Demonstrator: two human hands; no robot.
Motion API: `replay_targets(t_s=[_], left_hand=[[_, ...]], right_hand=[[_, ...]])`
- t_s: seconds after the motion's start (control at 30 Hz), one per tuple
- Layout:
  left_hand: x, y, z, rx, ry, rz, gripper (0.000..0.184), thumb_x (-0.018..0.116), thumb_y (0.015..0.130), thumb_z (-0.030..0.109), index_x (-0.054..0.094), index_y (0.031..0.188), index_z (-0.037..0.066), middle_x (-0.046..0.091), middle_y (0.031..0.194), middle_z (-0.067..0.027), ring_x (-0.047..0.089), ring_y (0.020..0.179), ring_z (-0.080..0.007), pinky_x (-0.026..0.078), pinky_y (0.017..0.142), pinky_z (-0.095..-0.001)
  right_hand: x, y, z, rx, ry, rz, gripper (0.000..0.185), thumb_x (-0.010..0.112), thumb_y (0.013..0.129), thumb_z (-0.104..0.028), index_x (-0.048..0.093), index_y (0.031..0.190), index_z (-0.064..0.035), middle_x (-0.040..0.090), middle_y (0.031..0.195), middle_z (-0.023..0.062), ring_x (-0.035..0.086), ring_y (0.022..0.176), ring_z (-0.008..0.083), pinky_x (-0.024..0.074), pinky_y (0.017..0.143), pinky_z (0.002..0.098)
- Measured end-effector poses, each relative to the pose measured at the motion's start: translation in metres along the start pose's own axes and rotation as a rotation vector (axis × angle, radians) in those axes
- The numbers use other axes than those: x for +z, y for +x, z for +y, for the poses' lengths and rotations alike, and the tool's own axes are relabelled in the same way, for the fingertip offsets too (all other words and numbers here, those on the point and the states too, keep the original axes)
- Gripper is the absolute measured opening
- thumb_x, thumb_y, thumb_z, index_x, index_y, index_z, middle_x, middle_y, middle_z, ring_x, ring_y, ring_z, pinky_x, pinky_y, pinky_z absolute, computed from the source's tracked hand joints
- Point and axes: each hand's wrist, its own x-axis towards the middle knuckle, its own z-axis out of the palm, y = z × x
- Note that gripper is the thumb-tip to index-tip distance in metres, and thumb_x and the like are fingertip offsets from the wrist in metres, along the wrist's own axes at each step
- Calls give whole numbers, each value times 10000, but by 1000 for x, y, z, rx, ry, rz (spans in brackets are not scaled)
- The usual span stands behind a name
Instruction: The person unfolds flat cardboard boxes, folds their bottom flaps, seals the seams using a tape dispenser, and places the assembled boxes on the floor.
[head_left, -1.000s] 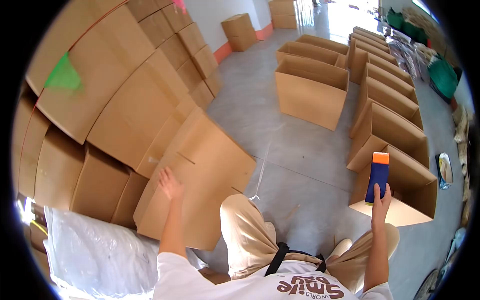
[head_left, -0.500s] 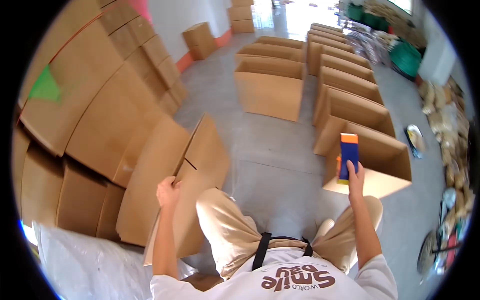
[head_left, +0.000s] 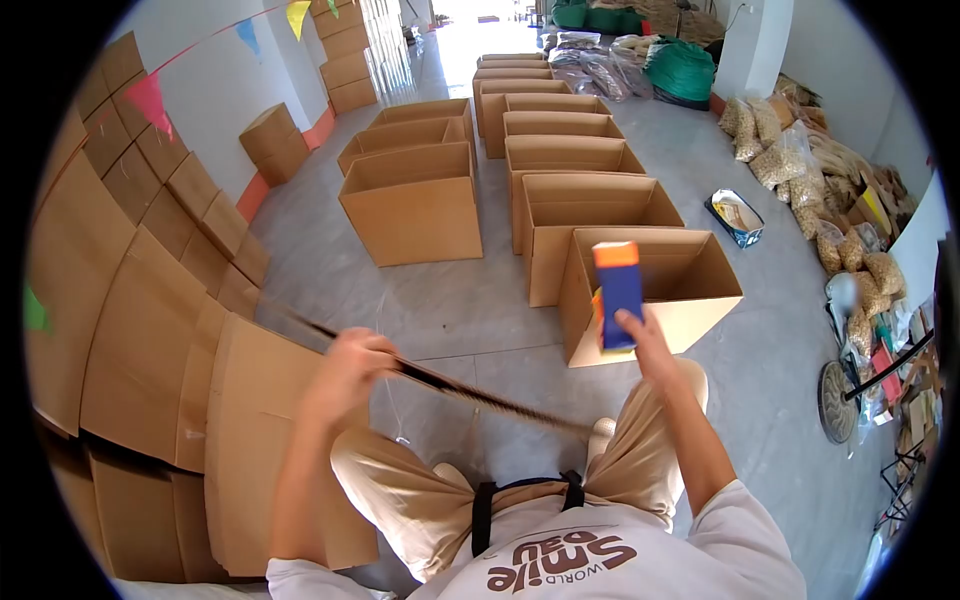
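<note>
My left hand (head_left: 350, 370) grips the upper edge of a folded flat cardboard box (head_left: 470, 392), seen almost edge-on and blurred by motion in front of my knees. In my right hand (head_left: 645, 345) is what looks like a blue and orange tape dispenser (head_left: 620, 295), held upright with its orange end on top; my fingers partly hide it. Just beyond it stands an open cardboard box (head_left: 650, 335), nearest in the right row. Beside my left arm, flat cardboard sheets (head_left: 265, 430) lean against stacked boxes.
Open boxes stand in a right row (head_left: 565, 265) and a shorter left row (head_left: 425, 220). Stacked cartons (head_left: 140, 330) line the left wall. To the right are a blue tray (head_left: 737, 218), a fan (head_left: 838, 402) and filled bags (head_left: 780, 160).
My left hand has lifted the flat box away from the leaning stack and swung it rightward across my knees. The view has turned right; the dispenser stays in my right hand.
</note>
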Motion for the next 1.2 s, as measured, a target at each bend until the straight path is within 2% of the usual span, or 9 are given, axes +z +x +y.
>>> replay_targets(t_s=[0.07, 0.23, 0.3, 0.43, 0.63, 0.73, 0.9, 1.1, 1.2], left_hand=[[66, 1, -18, 7, -11, -124, 108, 709, 685, 132, 655, 751, 65, 612, 1056, -68, 513, 1074, -242, 300, 1031, -449], [88, 17, -3, -106, -71, -10, 152, 735, 672, 173, 661, 767, 81, 403, 1372, -79, 306, 1305, -284, 184, 1101, -484], [92, 16, -3, -152, -74, 7, 153, 742, 667, 174, 662, 756, 80, 325, 1442, -84, 234, 1354, -302, 167, 1105, -491], [95, 1, -5, -142, -135, 25, 129, 746, 649, 138, 660, 715, 68, 219, 1499, -96, 131, 1389, -340, 124, 1100, -539], [91, -37, 26, -232, -134, 55, 118, 707, 649, 43, 684, 753, 93, 238, 1501, -53, 96, 1398, -355, 23, 1073, -618], [91, -60, 33, -232, -125, 36, 86, 700, 666, 50, 670, 740, 82, 268, 1490, -47, 96, 1398, -359, 8, 1063, -628], [88, -66, 54, -139, -94, 40, 91, 701, 691, 80, 617, 725, 83, 407, 1414, -33, 209, 1376, -326, 113, 1053, -589], [87, -46, 103, 29, -78, 51, 102, 639, 686, 97, 588, 774, 108, 650, 997, 0, 548, 1096, -210, 294, 995, -475], [127, -35, 136, 16, -6, -132, 72, 620, 710, 181, 582, 742, 128, 629, 808, -2, 600, 872, -178, 403, 788, -328]], right_hand=[[14, -9, 16, 79, -178, -90, 491, 630, 844, -329, 478, 1166, 8, 607, 824, 92, 605, 767, 184, 487, 735, 313], [71, -28, 31, -81, -787, -315, 745, 758, 685, -486, 463, 1118, 43, 596, 919, 130, 598, 854, 265, 479, 761, 349], [91, -32, 26, 208, -1094, -423, 856, 791, 594, -552, 457, 1095, 57, 585, 959, 156, 584, 884, 287, 465, 787, 348], [87, -27, 40, -7, -550, -373, 763, 778, 608, -519, 483, 1017, 53, 592, 921, 158, 582, 849, 261, 455, 787, 333], [75, -28, 34, 113, -776, -321, 716, 773, 627, -489, 511, 1046, 30, 580, 960, 148, 557, 893, 244, 438, 781, 342], [77, -30, 38, 35, -741, -358, 687, 754, 653, -480, 502, 995, 60, 594, 915, 186, 590, 850, 290, 460, 757, 365], [94, -23, 17, -244, -1320, -127, 514, 709, 719, -372, 469, 902, 45, 599, 655, 215, 603, 620, 390, 488, 586, 448], [99, 45, 12, -380, -1381, -41, 465, 694, 747, -350, 447, 892, 16, 593, 658, 202, 606, 628, 372, 481, 580, 433], [115, 82, 37, -388, -1414, -59, 486, 688, 755, -380, 456, 903, 20, 600, 688, 206, 611, 662, 368, 484, 603, 429]])
